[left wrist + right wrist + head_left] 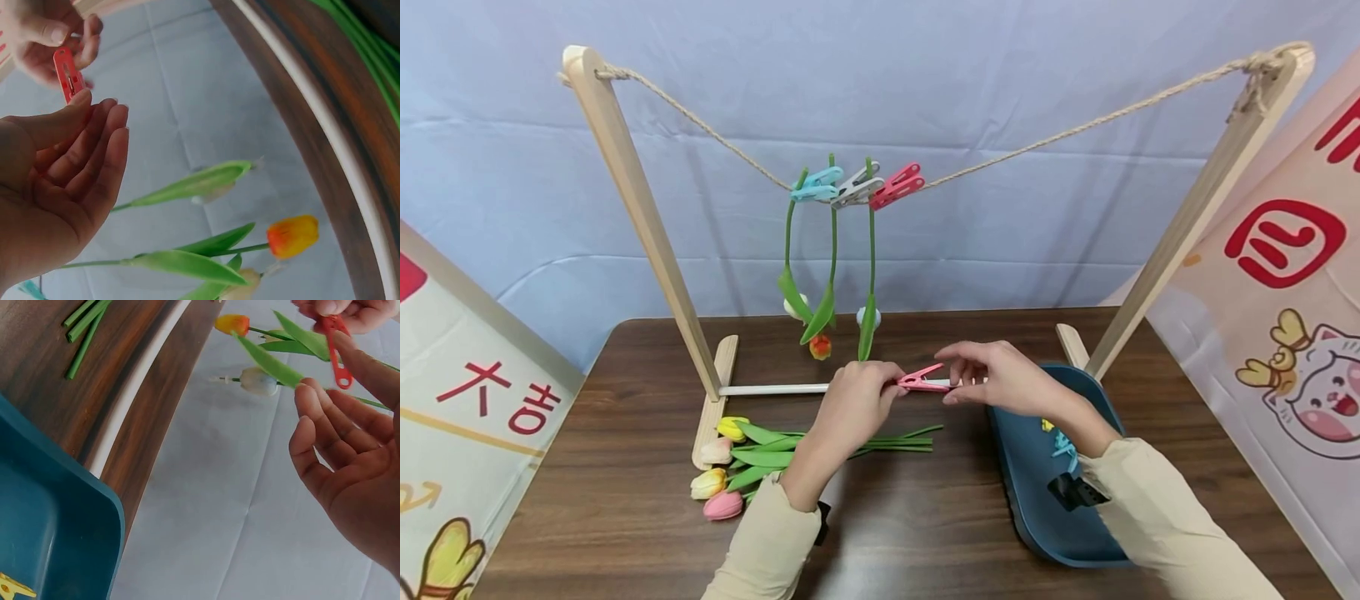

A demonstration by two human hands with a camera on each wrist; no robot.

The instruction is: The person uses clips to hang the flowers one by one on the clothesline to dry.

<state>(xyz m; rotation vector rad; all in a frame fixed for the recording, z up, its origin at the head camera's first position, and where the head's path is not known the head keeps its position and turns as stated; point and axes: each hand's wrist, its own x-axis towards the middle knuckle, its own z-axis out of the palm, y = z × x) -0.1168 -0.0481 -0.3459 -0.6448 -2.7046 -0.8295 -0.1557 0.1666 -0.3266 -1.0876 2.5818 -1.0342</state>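
My left hand (859, 398) pinches a pink clothespin (920, 382) by one end between thumb and fingertips, above the white rod of a wooden stand. The clothespin's handle ends point toward my right hand (1003, 379), whose fingers are spread around them, loosely bent. In the right wrist view the right thumb overlaps the clothespin (342, 378) while the other fingers stay apart from it. Behind the hands, three tulips hang head down from a rope (700, 125), clipped by a blue clothespin (817, 185), a grey clothespin (856, 187) and a red clothespin (898, 187).
Several loose tulips (760, 458) lie on the brown table (925, 517) at left, stems pointing right. A dark blue tray (1037, 525) holding yellow and blue clothespins sits under the right forearm. Wooden posts (640, 208) carry the rope on both sides.
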